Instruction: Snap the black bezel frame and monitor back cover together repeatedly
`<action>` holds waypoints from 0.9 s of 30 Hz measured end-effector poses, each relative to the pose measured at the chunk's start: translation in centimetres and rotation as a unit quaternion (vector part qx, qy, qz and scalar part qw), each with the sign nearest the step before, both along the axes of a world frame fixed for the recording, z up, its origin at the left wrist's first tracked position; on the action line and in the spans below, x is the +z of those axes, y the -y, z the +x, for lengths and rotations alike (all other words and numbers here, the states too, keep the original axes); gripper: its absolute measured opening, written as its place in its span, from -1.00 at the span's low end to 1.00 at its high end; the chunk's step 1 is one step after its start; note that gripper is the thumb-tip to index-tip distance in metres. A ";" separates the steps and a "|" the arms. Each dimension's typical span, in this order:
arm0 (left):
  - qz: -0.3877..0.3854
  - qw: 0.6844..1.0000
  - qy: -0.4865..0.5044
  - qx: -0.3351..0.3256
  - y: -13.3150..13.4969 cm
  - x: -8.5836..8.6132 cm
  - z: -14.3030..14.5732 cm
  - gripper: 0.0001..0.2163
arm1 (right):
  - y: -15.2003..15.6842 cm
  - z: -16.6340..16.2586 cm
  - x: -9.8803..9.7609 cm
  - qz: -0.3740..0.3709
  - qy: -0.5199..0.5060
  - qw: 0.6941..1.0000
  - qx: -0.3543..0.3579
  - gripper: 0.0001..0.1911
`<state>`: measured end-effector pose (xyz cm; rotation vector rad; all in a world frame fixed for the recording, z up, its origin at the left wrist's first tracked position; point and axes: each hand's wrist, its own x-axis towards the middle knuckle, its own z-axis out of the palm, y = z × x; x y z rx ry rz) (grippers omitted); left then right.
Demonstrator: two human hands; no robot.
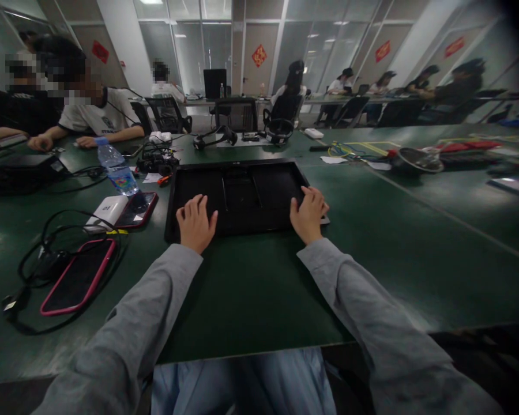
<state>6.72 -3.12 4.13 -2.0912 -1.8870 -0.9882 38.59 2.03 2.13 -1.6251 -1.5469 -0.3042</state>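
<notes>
A wide, shallow black plastic casing [242,222], like the shell of a flat monitor, lies open side up in front of me. It has a raised rim and a recessed middle section. My left hand [194,223] is over its near left part, palm down, with fingers apart and slightly bent. My right hand [309,213] is at the right rim, thumb toward the inside and the other fingers bent over the edge. A small grey piece shows beneath that hand; what it is I cannot make out.
Left of the casing are a water bottle [117,167], a white power bank [106,213], a dark red phone [140,208], a pink-edged phone [78,276] and a black cable [23,276]. A headset [216,138] stands behind. A metal bowl [416,160] lies right. People sit around.
</notes>
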 end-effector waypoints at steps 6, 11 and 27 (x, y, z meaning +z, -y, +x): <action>-0.004 0.996 -0.016 -0.090 -0.2 -1.0 5.6 -0.47 | 2.3 -7.9 -0.2 -0.047 0.099 0.988 0.110 -0.41; -0.017 0.996 -0.015 -0.084 -0.7 -1.8 5.8 -0.46 | 2.3 -8.9 -0.7 -0.078 0.114 0.980 0.140 -0.37; -0.012 0.997 -0.017 -0.068 -2.0 0.1 1.2 -0.52 | 0.0 -4.2 -1.0 -0.044 0.075 0.990 0.111 -0.43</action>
